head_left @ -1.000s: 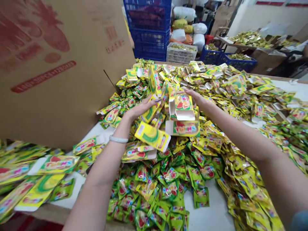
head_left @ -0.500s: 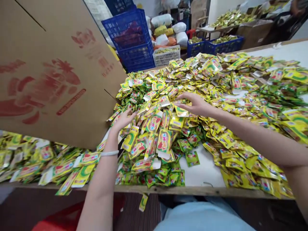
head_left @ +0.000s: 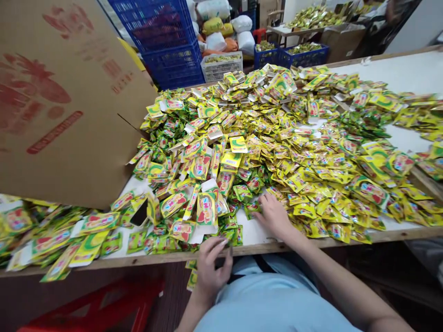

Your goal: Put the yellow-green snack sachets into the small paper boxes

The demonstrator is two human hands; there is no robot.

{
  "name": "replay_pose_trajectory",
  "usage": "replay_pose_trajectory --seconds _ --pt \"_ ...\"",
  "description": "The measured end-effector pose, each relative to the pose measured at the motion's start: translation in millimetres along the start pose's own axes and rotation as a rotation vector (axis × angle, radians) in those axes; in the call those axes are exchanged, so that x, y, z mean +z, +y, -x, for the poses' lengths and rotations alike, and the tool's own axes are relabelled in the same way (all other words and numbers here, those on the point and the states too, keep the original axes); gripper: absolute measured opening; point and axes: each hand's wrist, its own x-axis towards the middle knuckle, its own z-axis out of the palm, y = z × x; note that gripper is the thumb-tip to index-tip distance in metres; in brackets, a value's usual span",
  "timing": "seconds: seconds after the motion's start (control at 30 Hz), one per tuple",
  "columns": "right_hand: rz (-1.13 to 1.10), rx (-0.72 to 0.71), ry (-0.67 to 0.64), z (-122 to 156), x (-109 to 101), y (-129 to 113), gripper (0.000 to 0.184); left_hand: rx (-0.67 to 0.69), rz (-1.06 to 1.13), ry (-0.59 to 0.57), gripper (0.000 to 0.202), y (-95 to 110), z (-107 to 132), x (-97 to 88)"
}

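Note:
At the table's front edge, my left hand (head_left: 213, 266) has its fingers curled and its thumb apart, with a dark gap between them; I see nothing held. My right hand (head_left: 276, 216) rests low over the white tabletop, fingers loosely bent and apart, its tips at a small green sachet (head_left: 252, 210). Left of it is a heap of yellow-and-green printed cartons, among them an upright carton (head_left: 206, 208) with a white flap. Small green sachets lie under and around these cartons. To the right spreads a pile of yellow sachets (head_left: 311, 184).
A large cardboard box (head_left: 93, 170) with red print stands tilted at left. A dark phone-like object (head_left: 140, 213) lies among the packets. Behind are stacked blue crates (head_left: 173, 64), a white crate (head_left: 222, 69) and filled sacks (head_left: 215, 41). A red stool (head_left: 104, 304) is below left.
Both hands have come back from the carton heap toward me, the left to the table edge, the right down to the bare tabletop. The view has shifted to the right.

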Motion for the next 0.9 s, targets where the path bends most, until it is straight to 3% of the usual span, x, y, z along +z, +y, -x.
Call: replay_pose_trajectory --seconds 0.1,0.2,0.27,0.4,0.53,0.6,0.67,0.77,0.9 --pt "-0.075 -0.071 -0.058 11.3 -20.0 -14.5 0.001 0.045 0.184 0.004 0.066 36.0 -24.6 11.3" --pt "-0.211 -0.18 -0.133 31.9 -47.0 -16.0 0.006 -0.004 0.47 -0.25 0.035 51.9 -58.6 16.9" --pt "-0.269 -0.239 -0.115 36.7 -59.9 -6.7 0.008 -0.148 0.634 -0.367 0.017 54.5 -70.8 23.0" --pt "0.033 -0.112 0.1 14.8 -64.1 19.4 0.026 -0.504 0.83 -0.274 0.027 54.2 -73.4 38.8" --pt "0.211 -0.027 0.112 -3.3 -63.4 30.5 0.024 -0.596 0.865 -0.187 0.029 52.4 -71.3 47.7" --pt "0.076 -0.041 0.142 2.4 -71.3 31.7 0.027 -0.618 0.861 -0.177 0.03 51.5 -71.5 49.0" --pt "-0.208 -0.046 0.155 14.0 -81.0 31.2 0.028 -0.64 0.869 -0.193 0.031 51.4 -71.9 49.4" --pt "-0.561 -0.093 -0.024 27.7 -86.0 25.1 0.025 -0.646 0.902 -0.24 0.033 53.1 -72.6 49.3" --pt "-0.64 -0.07 -0.228 25.7 -71.7 7.9 0.029 -0.64 0.988 -0.292 0.039 55.1 -73.4 44.6"
